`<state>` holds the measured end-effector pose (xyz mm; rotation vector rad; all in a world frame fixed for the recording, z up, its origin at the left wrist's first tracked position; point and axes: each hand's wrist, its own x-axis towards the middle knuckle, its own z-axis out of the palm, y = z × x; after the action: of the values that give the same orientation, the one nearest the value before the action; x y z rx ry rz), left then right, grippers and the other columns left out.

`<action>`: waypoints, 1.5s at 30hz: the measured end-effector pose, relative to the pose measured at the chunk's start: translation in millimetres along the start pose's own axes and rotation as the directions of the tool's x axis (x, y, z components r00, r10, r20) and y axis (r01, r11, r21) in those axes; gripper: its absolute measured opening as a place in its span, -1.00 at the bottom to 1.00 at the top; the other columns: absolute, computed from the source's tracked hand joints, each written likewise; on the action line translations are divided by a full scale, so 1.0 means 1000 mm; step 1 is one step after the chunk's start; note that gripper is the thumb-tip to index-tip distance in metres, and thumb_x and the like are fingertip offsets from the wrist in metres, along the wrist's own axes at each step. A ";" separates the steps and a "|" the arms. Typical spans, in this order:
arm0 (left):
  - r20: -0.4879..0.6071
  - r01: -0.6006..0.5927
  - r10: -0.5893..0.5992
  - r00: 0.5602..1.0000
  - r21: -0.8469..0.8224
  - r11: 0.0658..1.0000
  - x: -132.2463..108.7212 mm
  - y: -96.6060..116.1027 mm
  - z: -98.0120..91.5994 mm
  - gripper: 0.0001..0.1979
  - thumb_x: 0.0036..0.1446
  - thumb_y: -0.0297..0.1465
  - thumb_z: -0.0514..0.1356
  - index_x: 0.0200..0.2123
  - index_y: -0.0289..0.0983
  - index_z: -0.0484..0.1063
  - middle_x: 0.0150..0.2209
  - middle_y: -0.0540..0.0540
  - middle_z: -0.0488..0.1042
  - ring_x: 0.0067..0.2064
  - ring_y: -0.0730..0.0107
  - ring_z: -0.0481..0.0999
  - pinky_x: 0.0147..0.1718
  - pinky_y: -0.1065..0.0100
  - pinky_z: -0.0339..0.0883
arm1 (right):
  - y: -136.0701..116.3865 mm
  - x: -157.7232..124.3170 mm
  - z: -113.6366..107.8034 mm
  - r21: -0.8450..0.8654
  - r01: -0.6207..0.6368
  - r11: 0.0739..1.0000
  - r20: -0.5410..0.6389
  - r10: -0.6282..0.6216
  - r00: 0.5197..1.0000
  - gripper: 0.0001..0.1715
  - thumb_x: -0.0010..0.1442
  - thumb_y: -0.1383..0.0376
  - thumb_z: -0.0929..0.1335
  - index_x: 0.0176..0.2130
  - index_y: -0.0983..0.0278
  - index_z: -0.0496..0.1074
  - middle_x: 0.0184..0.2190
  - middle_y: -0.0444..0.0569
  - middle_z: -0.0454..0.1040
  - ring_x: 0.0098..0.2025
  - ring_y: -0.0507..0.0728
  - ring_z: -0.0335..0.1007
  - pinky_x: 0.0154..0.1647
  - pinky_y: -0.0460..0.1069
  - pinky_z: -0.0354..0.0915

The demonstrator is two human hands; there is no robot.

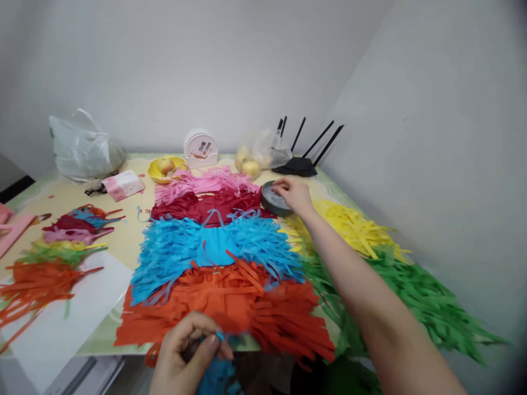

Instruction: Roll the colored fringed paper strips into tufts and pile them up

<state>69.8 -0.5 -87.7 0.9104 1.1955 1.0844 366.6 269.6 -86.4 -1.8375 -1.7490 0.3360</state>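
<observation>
My left hand (191, 351) is near the front edge of the table, pinching a strip of blue tissue paper (219, 336) between thumb and fingers. Blue fringed paper (220, 377) hangs below it. Further back, my right hand (291, 195) reaches over a round grey dish (275, 204), fingertips bunched at its inside; what they grip, if anything, is hidden. Between the hands lie rows of fringed paper: orange (224, 296), blue (216, 245), dark red (209, 208) and pink (218, 180). Yellow fringes (349, 222) and green fringes (415, 291) spread on the right.
On the left, small twisted tassels (45, 280) lie partly over a white sheet (82, 307). Along the back stand a plastic bag (84, 148), a yellow bowl (154, 171) with fruit, a white holder (201, 149), bagged fruit (249, 164) and a black router (296, 166).
</observation>
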 end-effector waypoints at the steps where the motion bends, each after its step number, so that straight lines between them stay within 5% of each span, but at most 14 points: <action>1: -0.006 -0.037 0.037 0.999 0.016 0.999 0.001 0.001 -0.003 -0.69 0.05 -0.13 0.36 -0.45 -0.27 0.51 -0.50 -0.05 0.54 -0.45 0.39 0.49 -0.39 0.45 0.37 | -0.012 -0.019 -0.002 0.073 0.045 0.996 0.006 -0.045 0.999 -0.69 0.34 0.27 0.29 -0.03 0.41 0.47 -0.11 0.20 0.60 -0.08 0.18 0.55 -0.01 0.07 0.41; 3: -0.015 -0.149 0.150 0.989 0.071 0.986 0.004 0.003 -0.007 -0.78 0.08 -0.23 0.35 -0.44 -0.27 0.53 -0.44 -0.06 0.56 -0.41 0.39 0.51 -0.36 0.45 0.40 | -0.039 -0.069 -0.002 0.259 0.131 0.957 0.053 -0.150 0.987 -0.67 0.32 0.18 0.30 -0.05 0.34 0.47 -0.16 0.10 0.64 -0.18 0.13 0.59 -0.14 0.02 0.47; 6: -0.040 -0.330 0.340 0.940 0.155 0.931 0.007 0.008 -0.011 -0.90 0.10 -0.37 0.32 -0.43 -0.26 0.54 -0.44 -0.05 0.55 -0.36 0.38 0.53 -0.31 0.45 0.42 | -0.079 -0.152 0.005 0.725 0.107 0.680 0.141 -0.299 0.944 -0.70 0.23 0.13 0.40 -0.18 0.32 0.53 -0.30 0.06 0.66 -0.40 0.09 0.58 -0.37 -0.03 0.48; 9: -0.088 -0.410 0.430 0.898 0.184 0.893 0.004 0.012 -0.011 -0.94 0.11 -0.40 0.31 -0.39 -0.26 0.54 -0.42 -0.05 0.56 -0.34 0.38 0.54 -0.28 0.43 0.43 | -0.110 -0.219 0.013 0.835 -0.003 0.551 0.212 -0.316 0.925 -0.79 0.19 0.18 0.44 -0.25 0.28 0.59 -0.43 -0.01 0.65 -0.55 0.03 0.50 -0.53 -0.10 0.42; 13: -0.082 -0.432 0.454 0.887 0.197 0.880 -0.012 0.010 -0.014 -0.95 0.12 -0.40 0.31 -0.36 -0.27 0.54 -0.38 -0.05 0.58 -0.32 0.38 0.56 -0.27 0.42 0.44 | -0.135 -0.265 0.020 0.863 -0.062 0.502 0.227 -0.275 0.934 -0.85 0.15 0.23 0.46 -0.27 0.24 0.64 -0.46 -0.05 0.64 -0.54 0.05 0.52 -0.55 -0.11 0.45; 20: -0.035 -0.463 0.480 0.876 0.213 0.860 -0.041 0.008 -0.032 -0.95 0.14 -0.41 0.30 -0.35 -0.27 0.53 -0.40 -0.02 0.57 -0.35 0.45 0.54 -0.29 0.47 0.41 | -0.157 -0.298 0.026 0.887 -0.128 0.443 0.238 -0.203 0.950 -0.80 0.10 0.20 0.49 -0.27 0.25 0.67 -0.57 -0.06 0.59 -0.63 0.02 0.42 -0.65 -0.13 0.40; 30: 0.086 -0.443 0.440 0.894 0.328 0.835 -0.047 0.007 -0.047 -0.95 0.12 -0.45 0.28 -0.40 -0.27 0.54 -0.43 0.01 0.59 -0.39 0.47 0.53 -0.36 0.52 0.37 | -0.158 -0.311 0.036 0.896 -0.143 0.419 0.226 -0.155 0.962 -0.90 0.02 0.30 0.52 -0.41 0.29 0.57 -0.58 -0.15 0.52 -0.71 -0.06 0.35 -0.72 -0.20 0.30; 35: 0.101 -0.521 0.541 0.835 0.462 0.718 -0.051 0.004 -0.043 -0.94 0.14 -0.49 0.26 -0.38 -0.27 0.53 -0.40 0.01 0.58 -0.35 0.48 0.55 -0.29 0.52 0.36 | -0.155 -0.313 0.036 0.903 -0.149 0.403 0.222 -0.139 0.965 -0.87 0.00 0.28 0.53 -0.42 0.29 0.56 -0.55 -0.14 0.53 -0.69 -0.03 0.38 -0.71 -0.16 0.34; 42: -0.086 -0.474 0.522 0.848 0.318 0.821 -0.050 -0.016 -0.036 -0.97 0.10 -0.47 0.33 -0.39 -0.25 0.55 -0.43 0.04 0.60 -0.39 0.50 0.57 -0.34 0.55 0.41 | -0.154 -0.314 0.045 0.899 -0.315 0.305 0.362 -0.112 0.925 -0.71 0.04 0.15 0.53 -0.33 0.29 0.50 -0.69 -0.26 0.35 -0.76 -0.06 0.27 -0.77 -0.19 0.20; 45: -0.119 -0.515 0.568 0.814 0.306 0.801 -0.050 -0.022 -0.033 -0.93 0.10 -0.50 0.33 -0.41 -0.24 0.57 -0.44 0.04 0.62 -0.40 0.49 0.59 -0.32 0.54 0.44 | -0.152 -0.316 0.053 0.893 -0.406 0.196 0.435 -0.142 0.889 -0.65 0.04 0.09 0.52 -0.31 0.28 0.46 -0.74 -0.33 0.24 -0.81 -0.09 0.14 -0.82 -0.21 0.05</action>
<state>38.7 -54.5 -101.2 1.4375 1.3010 1.5361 176.8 -29.1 -108.4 -0.8764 -0.9914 1.6503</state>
